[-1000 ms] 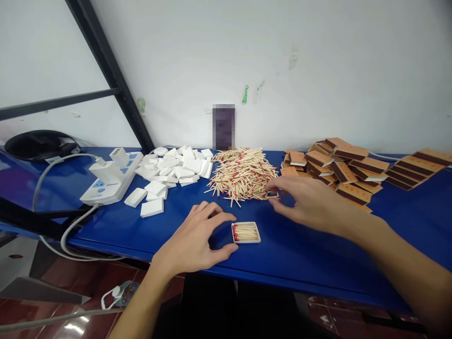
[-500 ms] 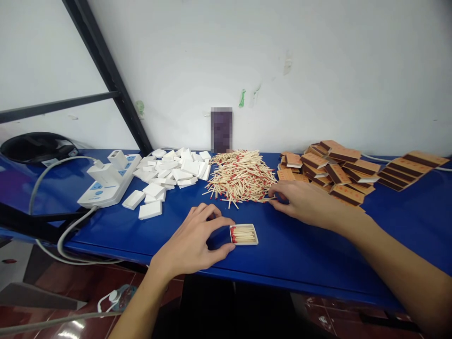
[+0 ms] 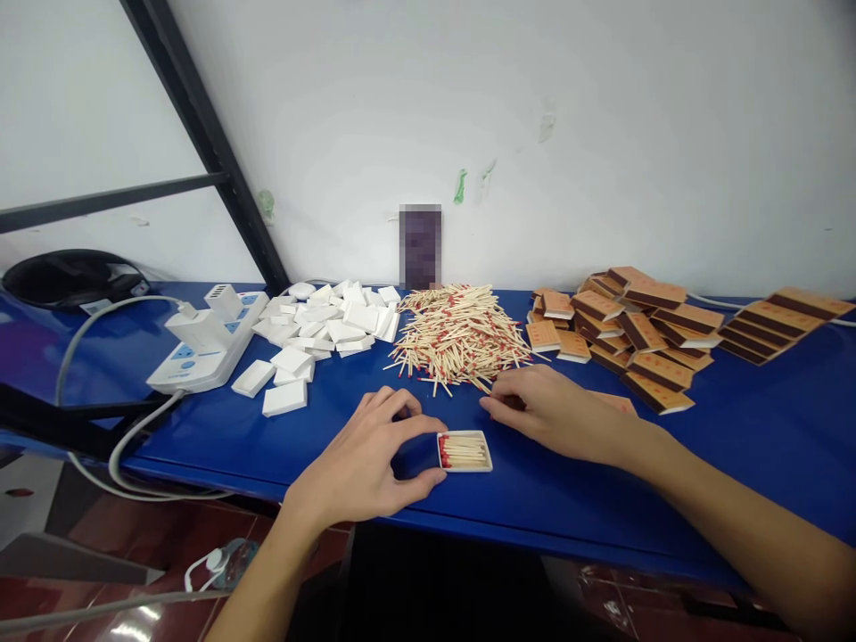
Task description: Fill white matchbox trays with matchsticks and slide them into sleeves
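A small white matchbox tray (image 3: 489,453), partly filled with red-tipped matches (image 3: 464,451), lies open side up on the blue table. My left hand (image 3: 365,456) steadies its left end, with the thumb and forefinger at the two left corners. Up and to the right of the tray, my right hand (image 3: 541,410) is low over the table, fingers curled in a pinch; whatever lies between the fingertips is hidden. Just behind this hand is a heap of loose matches (image 3: 461,334).
White empty trays (image 3: 334,321) are piled on the left, near a power strip (image 3: 207,348) with cables. Orange-brown matchbox sleeves (image 3: 635,312) are heaped on the right. A pixelated dark object (image 3: 420,245) stands against the wall. A black metal frame (image 3: 214,134) rises at the left.
My right hand has drawn back from the edge of the match heap, leftward and toward the tray. The left hand stays at the tray's end.
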`<state>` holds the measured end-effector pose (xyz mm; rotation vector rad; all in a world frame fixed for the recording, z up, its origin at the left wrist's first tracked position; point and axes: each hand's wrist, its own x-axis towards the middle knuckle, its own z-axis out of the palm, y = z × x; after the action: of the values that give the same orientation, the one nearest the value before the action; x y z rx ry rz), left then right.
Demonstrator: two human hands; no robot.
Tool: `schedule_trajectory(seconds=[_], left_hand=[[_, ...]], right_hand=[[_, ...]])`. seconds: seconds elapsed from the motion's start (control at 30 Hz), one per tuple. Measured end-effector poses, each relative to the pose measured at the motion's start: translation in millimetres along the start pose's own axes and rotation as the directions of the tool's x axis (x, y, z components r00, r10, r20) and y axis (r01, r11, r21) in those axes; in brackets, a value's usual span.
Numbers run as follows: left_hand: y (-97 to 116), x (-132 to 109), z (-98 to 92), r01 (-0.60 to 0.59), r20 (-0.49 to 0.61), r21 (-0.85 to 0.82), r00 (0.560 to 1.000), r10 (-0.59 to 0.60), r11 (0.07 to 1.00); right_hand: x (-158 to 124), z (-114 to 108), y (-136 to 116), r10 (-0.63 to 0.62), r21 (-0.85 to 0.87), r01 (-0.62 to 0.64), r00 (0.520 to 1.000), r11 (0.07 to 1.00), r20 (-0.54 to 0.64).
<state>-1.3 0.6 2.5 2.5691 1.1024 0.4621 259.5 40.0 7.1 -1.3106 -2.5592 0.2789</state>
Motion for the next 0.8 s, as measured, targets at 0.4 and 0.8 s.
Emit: schedule_trajectory(seconds=[0.4, 0.8], left_hand=[[0, -1, -1.0, -0.019, 0.022, -0.01, 1.0, 0.019, 1.0], [0, 0, 0.1, -0.035, 0.007, -0.008, 0.999, 0.035, 0.999]], right_hand=[[-4, -14, 21, -0.118, -0.037, 0.118, 0.993, 0.992, 0.009], [-5, -8, 11, -0.055, 0.0, 0.056, 0.992, 0.998, 0.11]])
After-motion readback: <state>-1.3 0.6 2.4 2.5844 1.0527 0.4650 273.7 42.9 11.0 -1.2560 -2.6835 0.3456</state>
